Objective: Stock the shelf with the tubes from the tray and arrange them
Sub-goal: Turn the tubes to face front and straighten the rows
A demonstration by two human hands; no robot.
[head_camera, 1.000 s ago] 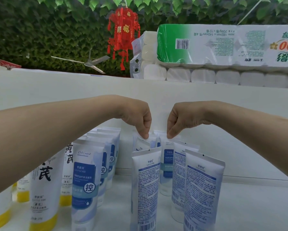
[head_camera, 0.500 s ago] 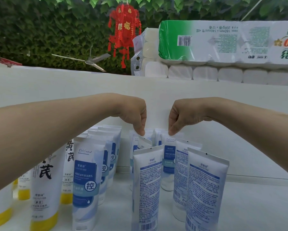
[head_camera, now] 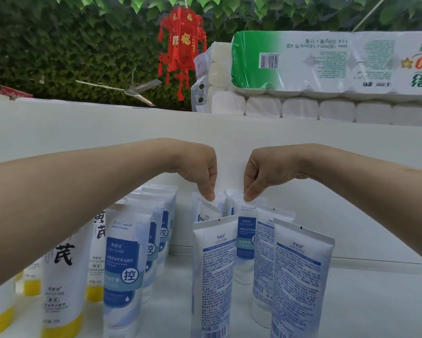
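Left hand (head_camera: 200, 170) pinches the crimped top of a white-and-blue plastic tube (head_camera: 211, 211). Right hand (head_camera: 262, 173) pinches the neighbouring tube (head_camera: 246, 230). Both tubes stand near the white back panel (head_camera: 327, 191), probably to align the rear row.

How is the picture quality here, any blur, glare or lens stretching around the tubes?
Head view: soft, even light, no hard shadows; mild sheen on the toilet paper pack; wide-angle stretch enlarges the left forearm near the edge; print on the front tube reads sharp; the yellow tubes at the left edge look softer.
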